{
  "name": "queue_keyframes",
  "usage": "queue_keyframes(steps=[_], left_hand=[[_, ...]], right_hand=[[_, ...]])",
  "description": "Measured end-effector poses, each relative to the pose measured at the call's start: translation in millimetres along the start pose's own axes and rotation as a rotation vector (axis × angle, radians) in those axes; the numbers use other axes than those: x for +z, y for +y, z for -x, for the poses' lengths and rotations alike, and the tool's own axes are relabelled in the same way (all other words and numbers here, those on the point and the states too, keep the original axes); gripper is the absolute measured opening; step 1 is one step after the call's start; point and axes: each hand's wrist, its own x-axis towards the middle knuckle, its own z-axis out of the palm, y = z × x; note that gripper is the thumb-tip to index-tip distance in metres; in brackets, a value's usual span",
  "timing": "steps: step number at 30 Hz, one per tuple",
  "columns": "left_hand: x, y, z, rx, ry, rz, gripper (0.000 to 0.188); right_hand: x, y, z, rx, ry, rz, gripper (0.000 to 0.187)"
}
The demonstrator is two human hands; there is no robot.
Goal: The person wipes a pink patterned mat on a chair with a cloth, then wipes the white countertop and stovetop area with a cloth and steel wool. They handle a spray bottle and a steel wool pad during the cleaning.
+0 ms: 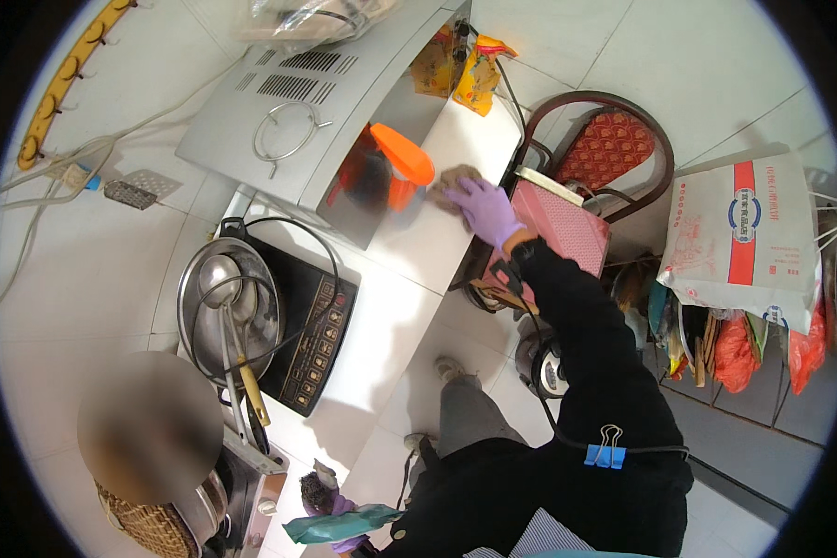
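Observation:
My right hand (488,214), in a purple glove, presses a crumpled grey-brown cloth (456,183) against the white countertop (418,256). Beside it, an orange plastic scoop-like piece (405,163) leans at the front of a silver appliance (298,102). Low in the view, my left hand (341,525), also gloved in purple, is closed around a teal sheet-like piece (372,518), perhaps cloth or plastic. A dark, rough-textured clump (319,490) shows next to its fingers; I cannot tell whether it is gripped too.
A black induction cooker (312,339) carries a steel pan (191,302) with a ladle (221,279) inside. Yellow packets (479,82) stand at the counter's far end. To the right are a red-cushioned chair (609,149), a pink box (558,228) and a white paper bag (739,232).

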Motion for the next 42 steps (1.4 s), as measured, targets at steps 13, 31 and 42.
queue_keyframes(steps=[13,31,42], left_hand=[[43.5,-25.5,-45.6,-0.075,0.064,-0.048,0.052],[63.9,-22.9,-72.9,-0.209,-0.065,-0.241,0.053],[30.1,-9.3,-50.4,-0.329,-0.165,-0.335,0.054]], right_hand=[[13.6,77.4,-120.0,0.431,-0.121,0.160,0.058],[4.8,-175.3,128.9,-0.072,-0.295,-0.190,0.054],[8.1,-109.6,88.8,0.252,0.051,-0.150,0.037]])
